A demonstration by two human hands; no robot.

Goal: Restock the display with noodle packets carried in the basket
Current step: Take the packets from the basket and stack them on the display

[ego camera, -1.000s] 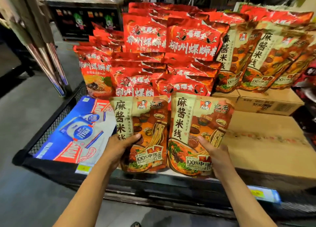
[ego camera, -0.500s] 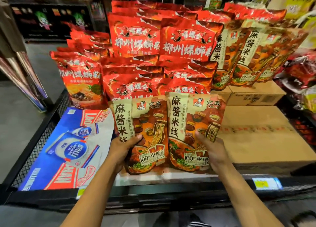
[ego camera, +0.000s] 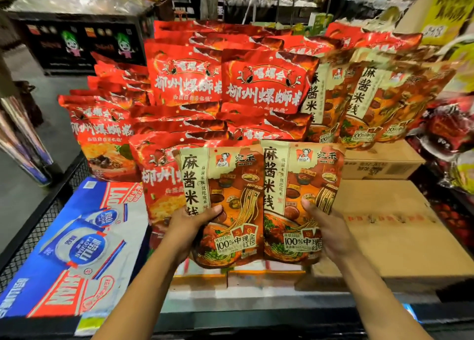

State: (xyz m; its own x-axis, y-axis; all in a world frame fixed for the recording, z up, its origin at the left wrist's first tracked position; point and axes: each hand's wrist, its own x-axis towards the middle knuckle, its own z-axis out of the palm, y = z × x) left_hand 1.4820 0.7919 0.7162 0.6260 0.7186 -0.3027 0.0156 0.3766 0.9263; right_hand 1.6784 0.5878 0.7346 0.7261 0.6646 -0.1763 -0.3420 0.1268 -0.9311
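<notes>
Two cardboard boxes stacked on the display; grey shop floor left.

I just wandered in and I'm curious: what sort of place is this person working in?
Likely a supermarket: red noodle packets stacked on a display, a price label on its front edge, cardboard cartons on it, and beige noodle packets held before it.
</notes>
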